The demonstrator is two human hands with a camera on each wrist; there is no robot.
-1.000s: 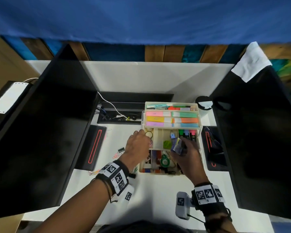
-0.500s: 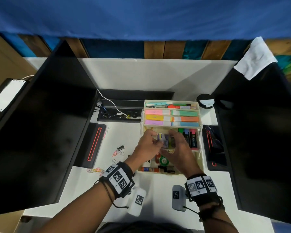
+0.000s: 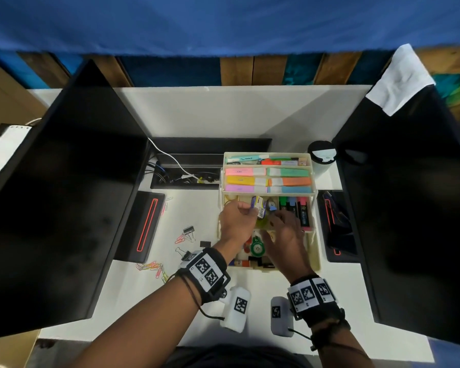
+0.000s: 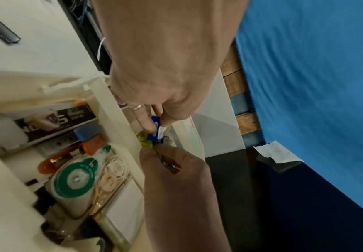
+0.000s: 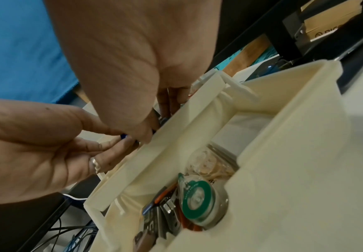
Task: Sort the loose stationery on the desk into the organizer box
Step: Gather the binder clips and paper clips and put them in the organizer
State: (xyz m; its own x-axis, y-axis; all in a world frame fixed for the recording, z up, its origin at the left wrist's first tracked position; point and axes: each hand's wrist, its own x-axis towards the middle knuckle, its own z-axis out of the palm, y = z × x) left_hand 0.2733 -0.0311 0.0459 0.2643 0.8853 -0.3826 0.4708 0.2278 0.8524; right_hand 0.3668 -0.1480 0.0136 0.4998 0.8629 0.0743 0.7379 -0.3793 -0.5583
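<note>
The cream tiered organizer box [image 3: 317,257] stands open mid-desk. My left hand [image 3: 251,210] hovers over its middle tray and pinches a small blue and white packet [image 4: 154,122] between thumb and fingers. My right hand [image 3: 275,218] is just right of it, fingers reaching down into the same compartment; the tray wall [image 5: 176,129] hides their tips, and I see nothing gripped. Loose coloured paper clips [image 3: 152,267] and black binder clips [image 3: 189,230] lie on the desk left of the box.
Black monitors [image 3: 64,197] [image 3: 414,213] flank the desk, their bases beside the box. An open cable tray [image 3: 181,177] sits behind, a black cup [image 3: 322,155] at the back right. The box holds sticky notes [image 3: 268,180], highlighters [image 3: 299,212] and green correction tape [image 3: 257,248].
The packet passed from my right hand to my left. The left hand came in from the box's left edge to over the middle tray; the right hand's fingers dropped into the compartment.
</note>
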